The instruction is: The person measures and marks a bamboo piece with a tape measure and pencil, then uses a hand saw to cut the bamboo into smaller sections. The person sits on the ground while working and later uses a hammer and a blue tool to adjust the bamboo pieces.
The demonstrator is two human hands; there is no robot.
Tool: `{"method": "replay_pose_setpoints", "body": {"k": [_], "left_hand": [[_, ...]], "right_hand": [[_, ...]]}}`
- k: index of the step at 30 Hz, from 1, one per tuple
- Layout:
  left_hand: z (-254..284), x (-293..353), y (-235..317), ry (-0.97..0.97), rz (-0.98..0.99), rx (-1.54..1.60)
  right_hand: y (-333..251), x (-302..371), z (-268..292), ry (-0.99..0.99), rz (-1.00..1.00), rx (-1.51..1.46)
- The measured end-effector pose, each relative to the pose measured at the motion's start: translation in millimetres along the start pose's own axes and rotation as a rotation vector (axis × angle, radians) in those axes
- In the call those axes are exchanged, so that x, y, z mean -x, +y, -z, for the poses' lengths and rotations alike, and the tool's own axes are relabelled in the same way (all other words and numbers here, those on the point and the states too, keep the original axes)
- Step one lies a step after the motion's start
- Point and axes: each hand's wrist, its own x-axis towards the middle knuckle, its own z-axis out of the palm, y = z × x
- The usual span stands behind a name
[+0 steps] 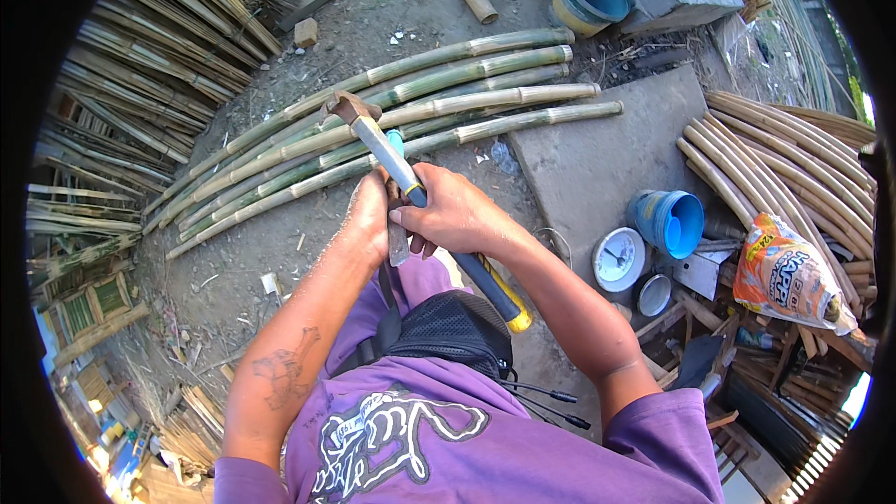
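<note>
My right hand point(455, 209) is closed around a claw hammer point(390, 155). The hammer's rusty head points up and to the left, and its dark handle with a yellow end slants down to the right. Close against it, my left hand point(373, 210) grips what looks like a chisel point(399, 247). A flat metal blade shows below the fingers and a light-blue end above them; the middle is hidden. Both hands meet in front of my body, over the ground. Beyond them lie several long green bamboo poles point(411, 115), side by side.
Split bamboo point(154, 47) is stacked at the left. On the right are a concrete slab point(607, 145), a blue bucket point(674, 224), a white pail point(618, 259), an orange-and-white sack point(784, 271) and a bundle of pale poles point(793, 163). Another bucket point(590, 2) stands at the back.
</note>
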Motion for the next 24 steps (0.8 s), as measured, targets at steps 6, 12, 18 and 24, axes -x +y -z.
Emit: {"method": "replay_pose_setpoints", "body": {"k": [6,12,18,24], "left_hand": [[14.6,-22.3,-0.5,0.036,0.063,0.081],[25.3,-46.1,-0.9,0.057,-0.052,0.310],[24.8,-46.8,5.6,0.133,-0.106,0.263],[35.0,-55.1,6.1,0.089,-0.087,0.365]], "right_hand": [[-6.3,-3.6,-5.8,0.023,0.048,0.086],[-8.4,-8.5,-10.8,0.089,0.121,0.287],[-11.0,-11.2,-11.3,0.141,0.249,0.369],[-19.6,-13.6,-10.6,0.097,0.174,0.335]]}}
